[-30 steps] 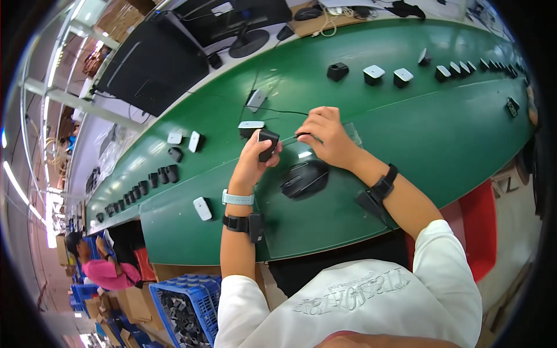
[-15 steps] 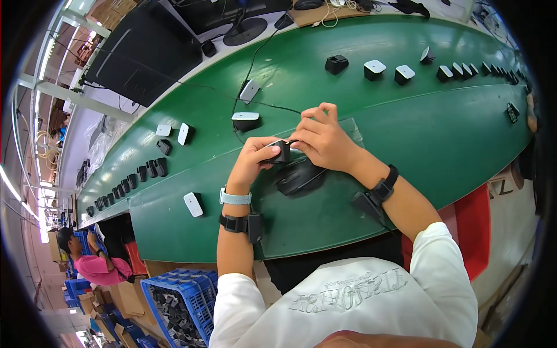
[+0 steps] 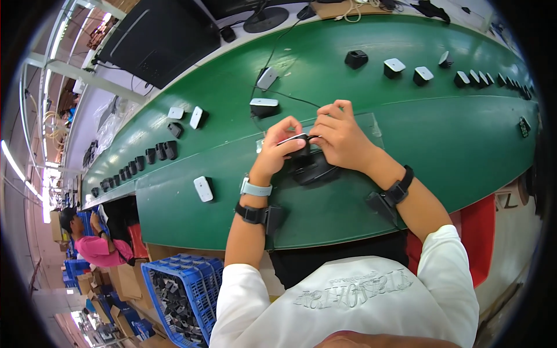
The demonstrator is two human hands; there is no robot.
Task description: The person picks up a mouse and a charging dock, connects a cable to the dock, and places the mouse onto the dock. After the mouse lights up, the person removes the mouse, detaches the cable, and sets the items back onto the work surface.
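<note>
My left hand (image 3: pixel 274 153) grips a small black device (image 3: pixel 301 149) with a white face, thumb on its near side. My right hand (image 3: pixel 343 142) meets it from the right, fingertips pinched on the end of a thin black cable (image 3: pixel 296 100) at the device's side. Whether the plug is in the device is hidden by the fingers. Just below the hands lies a larger dark rounded object (image 3: pixel 316 169) on a clear sheet over the green table (image 3: pixel 243 223). Beyond my left hand stands a white-topped black device (image 3: pixel 264 106), with another (image 3: pixel 267 78) behind it.
Several black units (image 3: pixel 149 155) line the left side, and a white-topped row (image 3: pixel 462 79) runs along the right. One white-faced device (image 3: pixel 203 189) lies nearer left. A blue crate (image 3: pixel 200 284) of black parts stands below the table edge. A person (image 3: pixel 96 246) works at far left.
The view has turned slightly, so the table shifts right. My left hand has tilted the device, and its white edge shows more. Both hands keep their holds.
</note>
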